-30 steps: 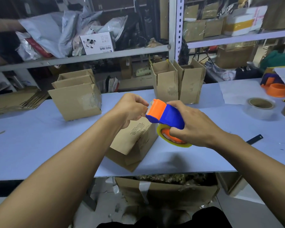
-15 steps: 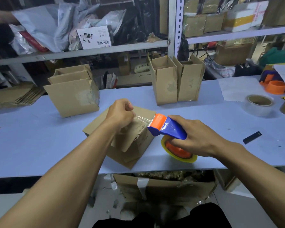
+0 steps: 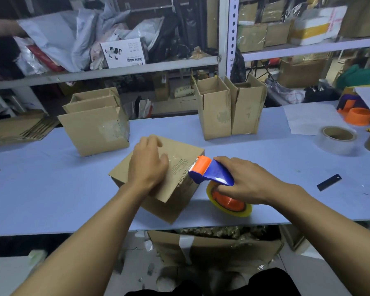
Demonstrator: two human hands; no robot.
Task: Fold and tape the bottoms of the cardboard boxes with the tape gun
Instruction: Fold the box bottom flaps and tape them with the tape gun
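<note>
Counter (image 3: 41, 189): long, pale blue, running edge to edge in front of you, shelving behind it.

Cardboard box (image 3: 158, 201) you are working on: sits at the counter's near edge, about the middle, turned corner-on to you, folded flaps facing up. A clear strip of tape (image 3: 177, 162) lies across the top.

Open box (image 3: 94, 129) stands toward the far edge on the left. Pair of upright boxes (image 3: 229, 110) stands side by side at the far edge, right of middle. Stack of flat cartons (image 3: 13, 129) lies at the far left end.

Your left hand (image 3: 147, 165): fingers straight and loosely spread, palm flat, pressing down on the top flaps of the cardboard box.

Your right hand (image 3: 246, 180): fingers curled round the blue handle of the tape gun (image 3: 212, 176). The gun's orange head touches the box top's right edge; its yellowish roll hangs just beside the box, over the counter's near edge.

Two spare tape rolls (image 3: 338, 142) rest near the right end. Orange dispenser (image 3: 355, 112) sits at the far right corner. Small dark blade-like strip (image 3: 329, 182) lies flat, right of your right hand, well apart from it.
</note>
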